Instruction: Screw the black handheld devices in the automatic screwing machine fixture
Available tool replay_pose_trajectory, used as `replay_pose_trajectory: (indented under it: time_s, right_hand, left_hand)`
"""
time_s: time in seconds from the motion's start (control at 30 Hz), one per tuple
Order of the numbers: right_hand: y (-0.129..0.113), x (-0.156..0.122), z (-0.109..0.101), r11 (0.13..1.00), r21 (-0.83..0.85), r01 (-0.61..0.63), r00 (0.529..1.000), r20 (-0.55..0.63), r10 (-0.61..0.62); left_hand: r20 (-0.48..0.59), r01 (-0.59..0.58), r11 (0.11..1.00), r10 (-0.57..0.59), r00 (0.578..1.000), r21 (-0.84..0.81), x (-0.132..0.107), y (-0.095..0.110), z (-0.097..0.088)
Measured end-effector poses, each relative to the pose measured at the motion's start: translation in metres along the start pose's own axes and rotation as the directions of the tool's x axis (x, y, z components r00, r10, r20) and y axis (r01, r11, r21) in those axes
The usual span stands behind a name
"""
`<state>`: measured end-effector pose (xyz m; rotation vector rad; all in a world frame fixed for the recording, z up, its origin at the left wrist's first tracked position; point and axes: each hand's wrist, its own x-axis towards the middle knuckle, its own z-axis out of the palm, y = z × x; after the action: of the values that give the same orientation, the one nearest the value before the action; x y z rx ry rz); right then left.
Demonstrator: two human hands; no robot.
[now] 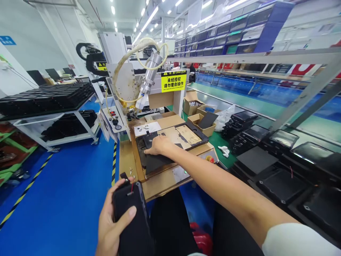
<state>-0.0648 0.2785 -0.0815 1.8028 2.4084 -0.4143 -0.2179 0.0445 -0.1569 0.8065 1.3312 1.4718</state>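
My left hand (114,217) is closed round the edge of a black flat housing (134,220), thumb across its face, held low in front of my lap. A short red wire and a small slot show near the housing's top end. Over the machine bed my right hand (160,145) reaches with curled fingers, at a small black part (149,138) near the bed's left side. Its fingertips are partly hidden, so what they grip does not show. Under that hand lies a dark frame (157,164) with a tan panel (189,135) at its right.
A dispenser nozzle (140,101) on a machine with a yellow caution sign (173,81) hangs behind the bed. A red button (210,160) sits at the front right. Stacked black housings (282,185) fill the right; a loaded trolley (53,128) stands left.
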Motion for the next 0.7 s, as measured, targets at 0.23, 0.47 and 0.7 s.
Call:
replay_pose_trajectory:
  time_s: [0.23,0.47,0.7]
  right_hand:
    - [0.007,-0.008,-0.012,0.992,0.125,-0.007,1.0,0.028,0.003]
    - [0.088,-0.079,-0.031,0.88,0.476,-0.006,0.997,-0.059,0.039]
    - [0.17,-0.186,0.012,0.618,0.786,-0.012,0.982,-0.106,0.154]
  left_hand:
    - [-0.078,-0.21,0.978,0.208,0.975,-0.009,0.059,0.014,0.001]
    - [-0.038,-0.315,0.945,0.319,0.947,0.093,0.122,0.022,0.029]
    - [0.173,-0.434,0.859,0.4,0.9,0.272,0.197,0.02,0.102]
